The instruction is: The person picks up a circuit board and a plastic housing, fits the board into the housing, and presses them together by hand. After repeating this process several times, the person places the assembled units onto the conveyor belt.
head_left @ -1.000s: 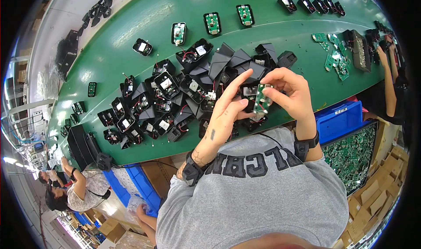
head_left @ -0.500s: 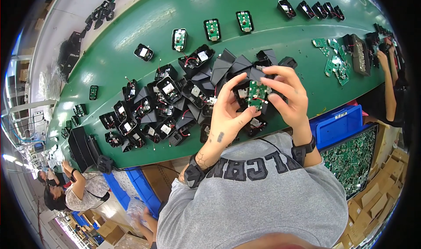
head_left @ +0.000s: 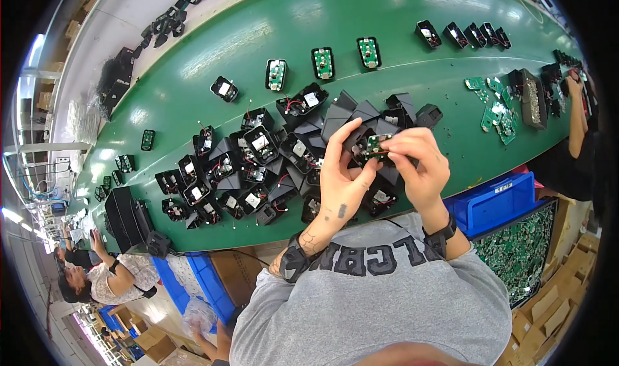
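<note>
A small green circuit board (head_left: 376,144) with a red wire is tilted over a black plastic case (head_left: 359,152) between my hands, above the pile. My left hand (head_left: 343,182) curves around the case, thumb on the near side and forefinger on the far side; its other fingers are mostly hidden. At the board's right edge, my right hand (head_left: 422,166) is closed in a pinch with its fingertips. Under and left of my hands lie heaped black cases (head_left: 261,144) with white parts and red wires inside.
Cases fitted with green boards (head_left: 323,63) stand in a row farther back on the green table (head_left: 213,57). Loose boards (head_left: 500,111) lie at the right beside an open box of small parts (head_left: 532,98). A blue bin (head_left: 493,202) sits at the near right edge. Other people work at both sides.
The board has tipped from facing up to nearly edge-on over the case. My right hand has closed from spread fingers to a pinch on it. The whole view has shifted slightly.
</note>
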Motion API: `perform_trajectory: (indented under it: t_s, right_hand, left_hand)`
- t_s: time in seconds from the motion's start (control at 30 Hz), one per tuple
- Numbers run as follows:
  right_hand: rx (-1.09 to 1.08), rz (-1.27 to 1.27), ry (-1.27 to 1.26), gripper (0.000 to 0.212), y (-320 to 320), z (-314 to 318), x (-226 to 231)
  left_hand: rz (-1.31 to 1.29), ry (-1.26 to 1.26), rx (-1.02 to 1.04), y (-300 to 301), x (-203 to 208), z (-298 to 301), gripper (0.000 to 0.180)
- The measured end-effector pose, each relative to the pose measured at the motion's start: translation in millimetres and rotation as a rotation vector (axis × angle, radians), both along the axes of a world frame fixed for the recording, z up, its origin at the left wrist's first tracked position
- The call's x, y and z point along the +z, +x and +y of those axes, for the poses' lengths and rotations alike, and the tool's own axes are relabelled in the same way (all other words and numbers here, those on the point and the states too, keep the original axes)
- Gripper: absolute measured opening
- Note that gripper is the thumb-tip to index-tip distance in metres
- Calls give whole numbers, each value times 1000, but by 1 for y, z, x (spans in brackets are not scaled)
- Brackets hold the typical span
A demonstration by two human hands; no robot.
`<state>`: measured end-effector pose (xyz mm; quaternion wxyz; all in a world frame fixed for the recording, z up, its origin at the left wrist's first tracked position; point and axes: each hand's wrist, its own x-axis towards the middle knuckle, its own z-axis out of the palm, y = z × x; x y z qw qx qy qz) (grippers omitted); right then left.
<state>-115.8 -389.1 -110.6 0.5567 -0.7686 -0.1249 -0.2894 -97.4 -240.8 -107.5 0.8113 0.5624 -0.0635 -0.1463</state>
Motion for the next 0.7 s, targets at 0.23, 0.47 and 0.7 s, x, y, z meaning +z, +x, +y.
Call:
perform_trajectory:
  t_s: [0.23,0.47,0.7]
  right_hand:
    - [-214,-189,-317,22,-3,16,4]
    - [-158,8,-75,21,2,22,4]
    - [88,570,823,15,-9,27,9]
  left_hand:
    - [-108,5,118,2,-5,-3,64]
    - [-154,28,209,-1,-4,-8,63]
    - [-419,64,311,-2,-16,-8,58]
